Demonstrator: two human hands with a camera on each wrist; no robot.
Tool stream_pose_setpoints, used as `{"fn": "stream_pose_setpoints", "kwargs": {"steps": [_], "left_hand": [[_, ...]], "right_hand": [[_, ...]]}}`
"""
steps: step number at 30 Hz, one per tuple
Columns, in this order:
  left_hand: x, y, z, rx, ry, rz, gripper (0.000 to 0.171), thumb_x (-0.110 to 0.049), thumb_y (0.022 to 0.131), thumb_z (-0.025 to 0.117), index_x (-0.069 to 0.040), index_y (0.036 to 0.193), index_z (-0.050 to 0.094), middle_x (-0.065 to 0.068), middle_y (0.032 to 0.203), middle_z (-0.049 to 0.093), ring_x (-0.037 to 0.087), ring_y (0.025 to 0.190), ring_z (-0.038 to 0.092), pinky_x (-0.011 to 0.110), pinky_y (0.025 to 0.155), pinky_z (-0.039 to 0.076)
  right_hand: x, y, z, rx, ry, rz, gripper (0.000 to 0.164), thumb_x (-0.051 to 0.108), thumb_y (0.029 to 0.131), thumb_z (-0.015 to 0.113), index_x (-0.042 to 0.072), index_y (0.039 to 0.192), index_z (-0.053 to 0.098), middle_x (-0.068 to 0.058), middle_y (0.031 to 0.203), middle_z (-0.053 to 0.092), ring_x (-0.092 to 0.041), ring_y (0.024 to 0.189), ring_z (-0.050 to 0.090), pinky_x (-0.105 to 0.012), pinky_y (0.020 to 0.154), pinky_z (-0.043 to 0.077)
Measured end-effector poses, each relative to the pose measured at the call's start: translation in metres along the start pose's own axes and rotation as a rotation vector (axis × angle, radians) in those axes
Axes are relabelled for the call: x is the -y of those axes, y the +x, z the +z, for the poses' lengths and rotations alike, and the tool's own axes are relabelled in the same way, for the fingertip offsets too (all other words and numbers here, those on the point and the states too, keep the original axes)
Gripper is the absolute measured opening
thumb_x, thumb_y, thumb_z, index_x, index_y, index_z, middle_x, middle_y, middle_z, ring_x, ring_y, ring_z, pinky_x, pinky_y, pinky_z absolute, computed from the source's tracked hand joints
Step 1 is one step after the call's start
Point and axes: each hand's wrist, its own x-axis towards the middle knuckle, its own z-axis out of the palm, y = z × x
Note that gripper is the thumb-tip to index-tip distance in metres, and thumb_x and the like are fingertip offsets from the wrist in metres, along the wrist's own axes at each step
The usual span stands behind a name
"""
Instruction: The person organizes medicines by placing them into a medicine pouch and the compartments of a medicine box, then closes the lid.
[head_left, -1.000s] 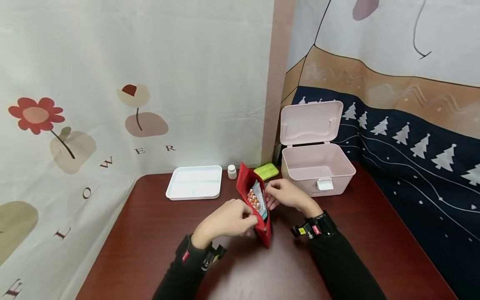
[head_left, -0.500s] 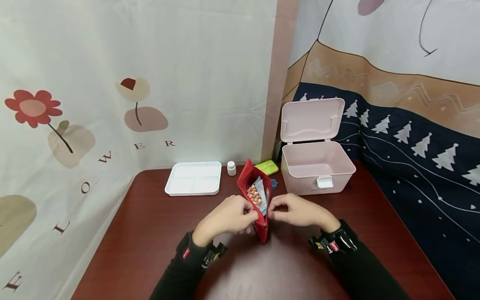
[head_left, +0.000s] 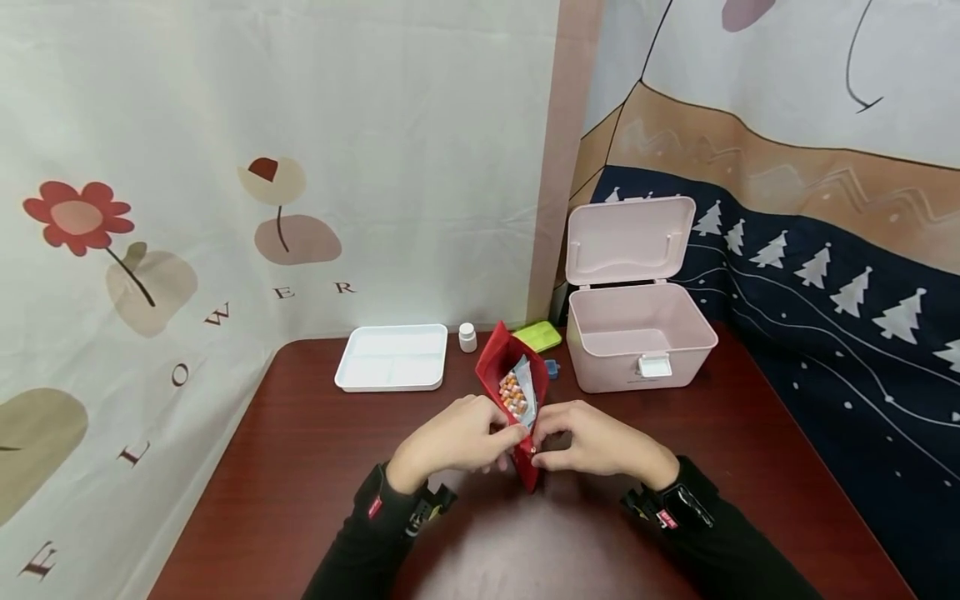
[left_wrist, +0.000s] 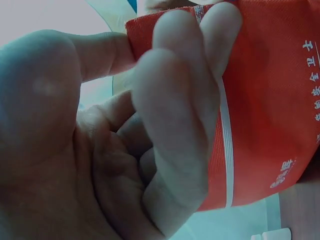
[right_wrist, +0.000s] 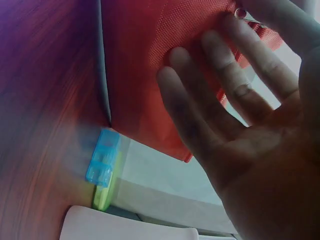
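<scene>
A red zippered pouch [head_left: 491, 364] stands on the table with its mouth spread. Inside it, a blister pack of orange-and-white capsules [head_left: 513, 395] lies against a pale flat packet [head_left: 528, 390]. My left hand [head_left: 456, 439] pinches the pouch's left edge near the close end; in the left wrist view its other fingers lie along the pouch's printed side. With thumb and forefinger, my right hand [head_left: 606, 442] pinches the zipper pull [right_wrist: 241, 13] at the same end. The right hand's remaining fingers [right_wrist: 187, 95] rest along the pouch's other side.
Behind the pouch are a white divided tray [head_left: 390, 385], a small white bottle [head_left: 467, 338], a lime-green case [head_left: 538, 336] and a small blue translucent case [head_left: 552, 368]. A pink box [head_left: 611, 368] stands at the right, lid raised.
My right hand has come toward me along the pouch's right edge, from its middle to the zipper pull at the close end. The left hand keeps its grip at the left edge.
</scene>
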Motion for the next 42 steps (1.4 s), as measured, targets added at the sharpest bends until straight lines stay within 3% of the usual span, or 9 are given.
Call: {"fn": "stream_pose_setpoints", "kwargs": {"steps": [4,8,12,19,22,29,36,42], "left_hand": [[-0.001,-0.001,-0.002,0.04,0.0,0.004,0.044,-0.046,0.11,0.063,-0.025,0.076,0.078,-0.005,0.065,0.075,0.022,0.057,0.073,0.025,0.058,0.051],[-0.002,-0.002,-0.001,0.066,0.007,0.012,0.035,-0.034,0.108,0.063,-0.026,0.078,0.078,-0.011,0.063,0.073,0.022,0.057,0.073,0.024,0.057,0.052],[-0.003,-0.002,0.0,0.052,0.001,0.006,0.034,-0.023,0.105,0.062,-0.019,0.074,0.074,-0.007,0.062,0.073,0.024,0.056,0.073,0.025,0.053,0.051],[-0.004,-0.004,0.001,0.042,0.004,-0.009,0.039,-0.021,0.102,0.064,-0.017,0.063,0.066,-0.003,0.058,0.071,0.031,0.058,0.076,0.023,0.049,0.044],[-0.004,-0.004,0.0,0.028,0.009,-0.008,0.038,-0.022,0.102,0.064,-0.016,0.065,0.067,-0.003,0.057,0.071,0.025,0.054,0.073,0.023,0.05,0.045],[-0.003,-0.002,0.0,0.032,0.031,-0.005,0.038,-0.031,0.107,0.066,-0.02,0.072,0.074,-0.002,0.059,0.072,0.015,0.051,0.07,0.024,0.054,0.05],[-0.006,0.001,0.003,0.02,0.11,0.055,0.035,-0.019,0.099,0.067,-0.024,0.065,0.065,-0.015,0.053,0.062,0.002,0.047,0.06,0.021,0.054,0.046],[-0.005,0.003,0.004,-0.029,0.215,0.149,0.043,-0.021,0.097,0.07,-0.023,0.058,0.052,-0.016,0.051,0.048,-0.001,0.048,0.045,0.019,0.052,0.036]], "right_hand": [[0.003,0.0,-0.003,0.015,-0.024,-0.034,0.01,0.017,0.098,0.08,0.027,0.101,0.081,0.015,0.104,0.074,-0.01,0.098,0.074,-0.035,0.09,0.063],[0.006,0.0,-0.006,0.023,-0.073,-0.061,0.008,0.02,0.103,0.076,0.025,0.105,0.083,0.015,0.104,0.076,-0.002,0.096,0.071,-0.031,0.089,0.062],[0.009,0.0,-0.008,0.006,-0.144,-0.075,0.007,0.025,0.105,0.075,0.026,0.107,0.083,0.018,0.104,0.076,0.004,0.097,0.069,-0.026,0.089,0.061],[0.018,0.004,-0.009,-0.077,-0.329,-0.069,0.01,0.022,0.098,0.078,0.03,0.092,0.076,0.019,0.089,0.066,-0.003,0.078,0.063,-0.021,0.071,0.051],[0.022,0.006,-0.009,-0.079,-0.364,-0.072,0.012,0.02,0.096,0.078,0.029,0.09,0.073,0.017,0.089,0.064,-0.002,0.077,0.06,-0.02,0.07,0.05],[0.023,0.004,-0.009,-0.026,-0.31,-0.115,0.007,0.021,0.104,0.074,0.024,0.105,0.08,0.015,0.102,0.073,0.001,0.092,0.068,-0.026,0.084,0.06],[0.023,0.005,-0.006,-0.076,-0.372,-0.109,0.014,0.02,0.098,0.076,0.028,0.089,0.07,0.019,0.082,0.06,0.003,0.072,0.054,-0.018,0.067,0.047],[0.018,0.01,-0.006,-0.083,-0.395,-0.101,0.022,0.018,0.093,0.076,0.028,0.081,0.06,0.015,0.076,0.054,0.002,0.07,0.044,-0.016,0.065,0.04]]}}
